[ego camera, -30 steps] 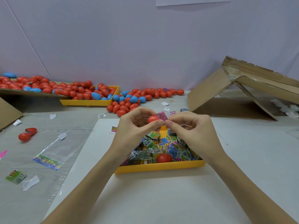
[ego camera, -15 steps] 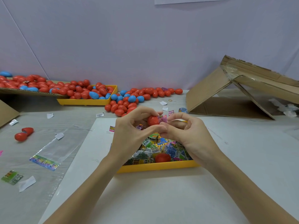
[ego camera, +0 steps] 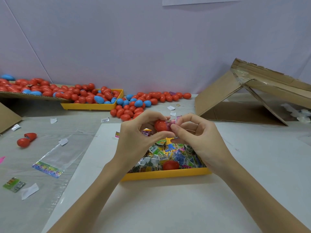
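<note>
My left hand (ego camera: 138,142) grips a red plastic egg half (ego camera: 160,125) between thumb and fingers, above the yellow tray (ego camera: 166,174). My right hand (ego camera: 200,138) pinches a small pink packet (ego camera: 170,123) at the egg half's open side. The tray holds several small colourful packets (ego camera: 168,155) and another red egg piece (ego camera: 170,165). Part of the tray is hidden behind both hands.
A pile of red and blue eggs (ego camera: 134,105) lies at the back, some in a second yellow tray (ego camera: 90,106). An open red egg (ego camera: 27,139) and a clear bag (ego camera: 50,158) lie at the left. A folded cardboard box (ego camera: 244,98) stands at the right.
The pink packet has gone further into the red egg half. Both hands have stayed together over the tray, with small finger movements.
</note>
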A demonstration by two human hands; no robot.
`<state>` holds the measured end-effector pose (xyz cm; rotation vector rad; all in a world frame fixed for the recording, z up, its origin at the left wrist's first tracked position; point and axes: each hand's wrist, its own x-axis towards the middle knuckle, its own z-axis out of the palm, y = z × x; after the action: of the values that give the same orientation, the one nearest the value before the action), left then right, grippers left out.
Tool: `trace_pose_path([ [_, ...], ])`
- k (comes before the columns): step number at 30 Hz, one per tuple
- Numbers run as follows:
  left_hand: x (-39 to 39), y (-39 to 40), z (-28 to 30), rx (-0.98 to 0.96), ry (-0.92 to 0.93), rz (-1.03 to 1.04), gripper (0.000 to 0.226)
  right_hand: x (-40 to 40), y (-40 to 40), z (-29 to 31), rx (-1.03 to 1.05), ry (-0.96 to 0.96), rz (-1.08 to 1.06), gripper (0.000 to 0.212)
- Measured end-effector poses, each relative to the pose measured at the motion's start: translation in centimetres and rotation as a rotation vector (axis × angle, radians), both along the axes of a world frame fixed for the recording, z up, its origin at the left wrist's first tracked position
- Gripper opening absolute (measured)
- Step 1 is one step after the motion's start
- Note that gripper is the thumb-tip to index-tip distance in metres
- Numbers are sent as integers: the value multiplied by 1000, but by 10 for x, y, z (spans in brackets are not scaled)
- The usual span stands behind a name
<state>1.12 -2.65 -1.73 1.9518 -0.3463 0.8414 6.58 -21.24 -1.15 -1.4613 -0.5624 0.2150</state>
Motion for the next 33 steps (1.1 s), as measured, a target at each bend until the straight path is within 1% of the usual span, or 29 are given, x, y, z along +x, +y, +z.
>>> trace_pose_path([
  [6,0,0,2,39,-10,-17,44,2,0,-2,-10,15,11,28],
  [10,0,0,2,53,-12,-15,44,1,0,-2,-16,16,19,26],
  [15,0,0,2,87,-21,-13,42,2,-1,0,-53,-31,21,21],
  [20,1,1,0,81,-6,1,41,2,-1,0,-71,-98,11,18],
  [23,-1,1,0,77,-11,-6,42,1,-1,0,-48,-86,11,30],
  [25,-2,0,1,80,-18,6,44,1,-2,1,-30,-36,28,41],
  [27,-2,0,1,101,-30,21,46,1,-1,1,-27,17,40,45],
  [28,-2,0,1,120,-40,31,47,0,-1,1,-30,44,43,44],
  [30,-1,0,-1,172,-65,51,45,0,0,1,3,146,84,32],
  [31,0,-1,-2,208,-78,68,44,-1,0,1,39,230,126,26],
  [33,1,-2,-6,275,-77,99,44,-2,0,2,106,424,210,24],
])
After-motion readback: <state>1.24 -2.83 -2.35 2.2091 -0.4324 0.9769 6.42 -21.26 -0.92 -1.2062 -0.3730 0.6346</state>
